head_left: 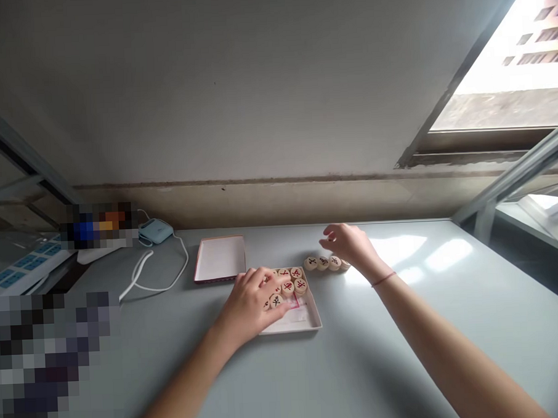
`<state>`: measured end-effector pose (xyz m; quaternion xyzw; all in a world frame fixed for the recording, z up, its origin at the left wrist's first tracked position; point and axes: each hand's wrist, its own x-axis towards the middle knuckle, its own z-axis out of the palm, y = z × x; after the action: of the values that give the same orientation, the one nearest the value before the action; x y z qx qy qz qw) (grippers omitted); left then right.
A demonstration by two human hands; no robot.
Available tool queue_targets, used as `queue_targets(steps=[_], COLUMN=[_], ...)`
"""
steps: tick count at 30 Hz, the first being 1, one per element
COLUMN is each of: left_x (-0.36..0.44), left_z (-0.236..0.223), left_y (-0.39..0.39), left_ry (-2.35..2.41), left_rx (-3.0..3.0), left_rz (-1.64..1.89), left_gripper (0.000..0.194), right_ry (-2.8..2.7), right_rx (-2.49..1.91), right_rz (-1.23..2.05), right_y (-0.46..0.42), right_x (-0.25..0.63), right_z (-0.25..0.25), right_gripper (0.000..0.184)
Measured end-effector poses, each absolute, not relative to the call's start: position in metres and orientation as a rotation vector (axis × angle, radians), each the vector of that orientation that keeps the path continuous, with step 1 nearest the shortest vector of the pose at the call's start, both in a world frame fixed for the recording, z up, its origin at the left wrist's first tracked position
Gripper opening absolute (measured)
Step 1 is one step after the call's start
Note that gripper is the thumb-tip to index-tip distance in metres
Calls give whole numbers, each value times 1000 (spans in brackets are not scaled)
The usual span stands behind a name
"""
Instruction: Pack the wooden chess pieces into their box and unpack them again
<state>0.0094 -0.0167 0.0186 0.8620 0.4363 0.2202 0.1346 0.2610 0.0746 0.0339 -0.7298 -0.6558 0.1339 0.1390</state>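
Round wooden Chinese chess pieces (287,287) with red and black characters lie packed in the upper part of a shallow white box (314,312). Spread across the box's left side, my left hand (254,299) is open, its fingers over the pieces and its thumb near the lower ones. Its palm hides part of the box. To the right of the box, a short row of chess pieces (323,263) stands on the table. Just above that row is my right hand (348,243), fingers loosely curled and apart, with no piece visible in them.
The box lid (220,258) lies upturned behind and left of the box on the grey table (360,365). A white cable (165,289) loops by a light-blue device (155,231). A power strip (27,263) is at far left. A wall stands behind; metal posts flank the table.
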Motion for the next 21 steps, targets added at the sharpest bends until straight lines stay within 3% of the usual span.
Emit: queue_targets(steps=[5,8,13,21], left_x=[26,37,43,32], left_z=[29,30,23,21], left_y=[-2,3,-4,-10], left_ry=[1241,1201,1164,1175], left_rx=[2292,2232,2197,2348], left_rz=[755,823,920,761], left_gripper=[52,44,23,31], right_ry=[-1577,-1553,-1504,-1456], right_rx=[-1506,-1299,-1203,-1206], right_rz=[1015,1235,1326,1344], right_y=[35,12,0,-1], right_x=[237,222,218,227], right_z=[56,55,36,30], right_gripper=[35,37,38,37])
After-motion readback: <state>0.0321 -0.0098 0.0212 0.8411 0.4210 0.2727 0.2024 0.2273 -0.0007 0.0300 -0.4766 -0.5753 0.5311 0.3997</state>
